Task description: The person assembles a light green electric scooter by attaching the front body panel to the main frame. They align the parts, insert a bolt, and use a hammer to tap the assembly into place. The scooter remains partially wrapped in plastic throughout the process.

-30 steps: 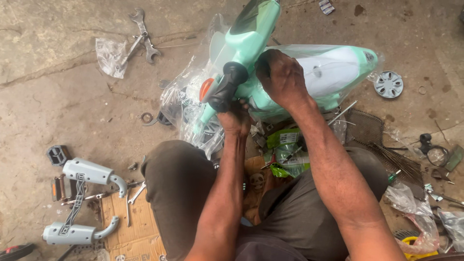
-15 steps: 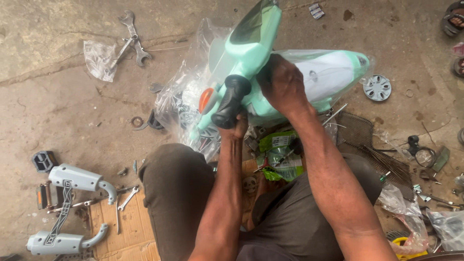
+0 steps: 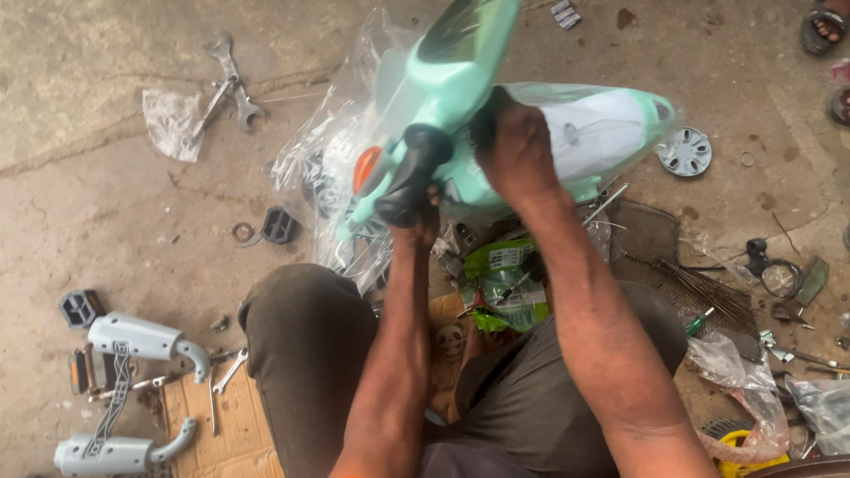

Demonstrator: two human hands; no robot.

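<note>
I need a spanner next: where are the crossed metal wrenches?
Head view, upper left: the crossed metal wrenches lie on the concrete floor, beside a crumpled clear plastic bag.

Just one cam here, head-mounted, pointing pretty much straight down past the wearer's knees at the concrete floor (image 3: 106, 221). Real close: both forearms run up from the bottom edge w/ the left hand (image 3: 423, 221) and right hand (image 3: 518, 155) near center, approx arm's length from the lens. Top of frame is further out from the body. No 2nd view, so no overlap.
</note>
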